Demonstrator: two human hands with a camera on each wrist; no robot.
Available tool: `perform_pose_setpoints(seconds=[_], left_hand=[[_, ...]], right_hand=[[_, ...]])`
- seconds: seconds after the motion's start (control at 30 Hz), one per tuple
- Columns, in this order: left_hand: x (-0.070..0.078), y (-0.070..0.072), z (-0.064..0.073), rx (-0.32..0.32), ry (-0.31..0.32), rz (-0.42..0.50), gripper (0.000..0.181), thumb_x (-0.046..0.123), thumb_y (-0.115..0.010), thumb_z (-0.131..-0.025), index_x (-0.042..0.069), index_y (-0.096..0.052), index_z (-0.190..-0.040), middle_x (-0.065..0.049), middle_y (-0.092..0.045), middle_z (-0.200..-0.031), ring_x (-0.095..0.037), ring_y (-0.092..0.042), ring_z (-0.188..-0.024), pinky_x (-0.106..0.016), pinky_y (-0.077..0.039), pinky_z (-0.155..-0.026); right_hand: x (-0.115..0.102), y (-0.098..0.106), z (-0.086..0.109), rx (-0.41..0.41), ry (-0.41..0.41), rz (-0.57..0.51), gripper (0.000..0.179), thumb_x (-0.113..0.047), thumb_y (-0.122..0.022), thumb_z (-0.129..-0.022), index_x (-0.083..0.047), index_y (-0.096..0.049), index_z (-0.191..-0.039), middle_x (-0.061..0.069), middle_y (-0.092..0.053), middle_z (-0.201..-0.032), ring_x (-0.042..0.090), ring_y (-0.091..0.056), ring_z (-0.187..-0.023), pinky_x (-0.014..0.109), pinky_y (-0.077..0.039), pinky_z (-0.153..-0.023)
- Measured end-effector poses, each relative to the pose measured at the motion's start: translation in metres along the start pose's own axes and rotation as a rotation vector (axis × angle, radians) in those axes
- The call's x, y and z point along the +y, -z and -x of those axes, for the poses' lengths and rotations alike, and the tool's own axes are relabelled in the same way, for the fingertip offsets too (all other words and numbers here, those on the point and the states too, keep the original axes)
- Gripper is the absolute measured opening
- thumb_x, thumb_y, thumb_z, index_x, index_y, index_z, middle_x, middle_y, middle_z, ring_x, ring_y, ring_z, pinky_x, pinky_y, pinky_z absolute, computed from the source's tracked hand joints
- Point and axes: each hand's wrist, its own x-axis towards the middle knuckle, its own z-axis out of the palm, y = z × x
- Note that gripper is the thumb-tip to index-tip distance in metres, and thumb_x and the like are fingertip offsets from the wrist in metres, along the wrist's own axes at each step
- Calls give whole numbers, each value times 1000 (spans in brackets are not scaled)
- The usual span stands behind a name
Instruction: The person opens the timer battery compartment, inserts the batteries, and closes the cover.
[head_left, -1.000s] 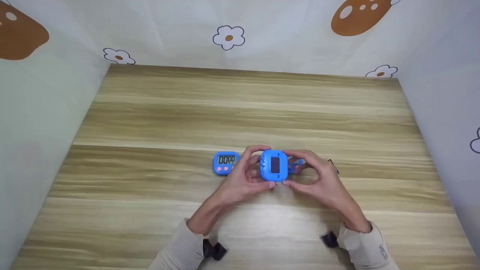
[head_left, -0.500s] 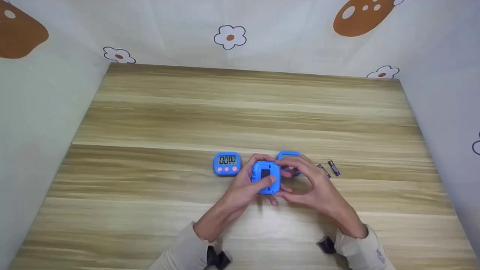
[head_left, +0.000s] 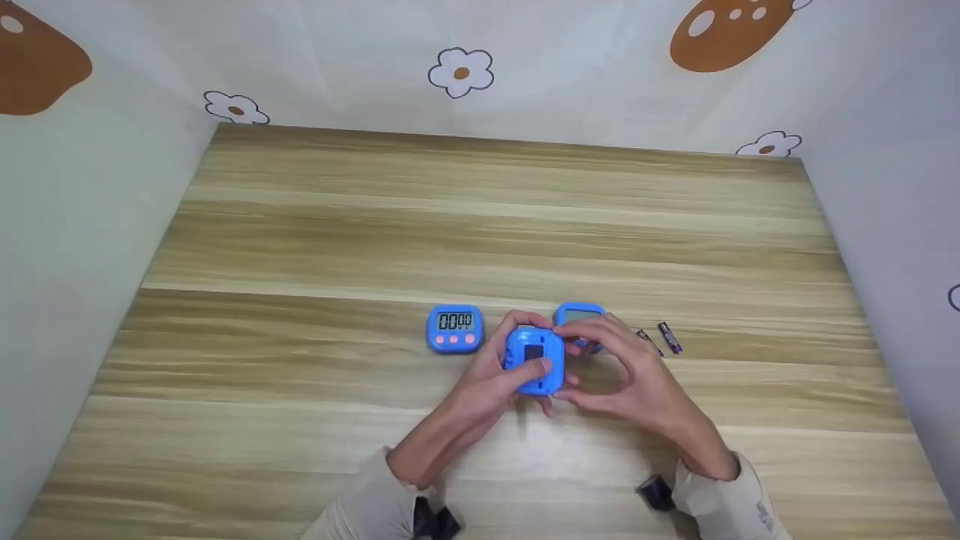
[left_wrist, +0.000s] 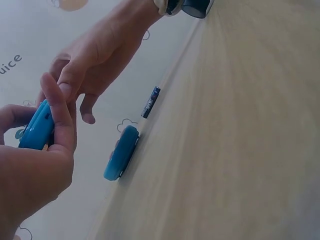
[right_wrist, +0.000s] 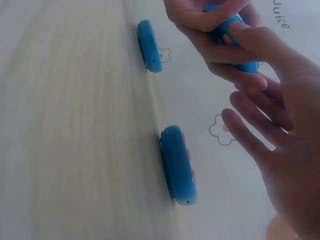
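A blue digital timer is held back side up just above the table, with a dark rectangle on its back. My left hand grips it from the left, thumb laid across the back and fingers underneath. At its right side, my right hand pinches the upper and lower corners between index finger and thumb. In the left wrist view, the held timer is tilted between both hands. A second blue timer, reading 00:00 above pink buttons, lies to the left. Behind my right fingers lies a third blue timer, partly covered.
Two small dark batteries lie right of the third timer: one battery in full sight, the other battery partly behind my right hand. The wood-grain table is bounded by pale printed walls at the back and sides.
The held timer has come towards me and slightly left. My left thumb has moved from its lower edge onto its back. The third timer and the batteries show more now.
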Motion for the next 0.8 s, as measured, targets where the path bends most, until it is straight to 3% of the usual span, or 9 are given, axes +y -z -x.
perform_pose_setpoints(seconds=[0.2, 0.53, 0.8], left_hand=[[0, 0, 1, -9, -23, 34, 40, -1, -57, -95, 2, -39, -130, -37, -47, -127, -35, -65, -95, -27, -53, -49], [-3, -1, 1, -61, -51, 37, 41, 0, -56, -97, 1, -35, -132, -35, -48, -124, -32, -63, -96, -28, -53, -50], [-5, -2, 0, -35, -50, 32, 40, 1, -57, -97, 2, -36, -131, -39, -45, -125, -32, -63, -94, -29, -54, -50]], right_hand=[[-2, 0, -2, 0, 25, -28, 66, 2, -89, -66, 1, -60, -126, 14, -60, -125, 25, -54, -113, 24, -50, -88], [-1, 2, -2, 13, 61, -57, 67, 5, -88, -64, 3, -60, -125, 16, -61, -123, 27, -54, -115, 25, -51, -88], [0, 2, -1, 3, 54, -34, 67, 3, -89, -64, 2, -61, -125, 14, -62, -123, 25, -55, -114, 33, -53, -85]])
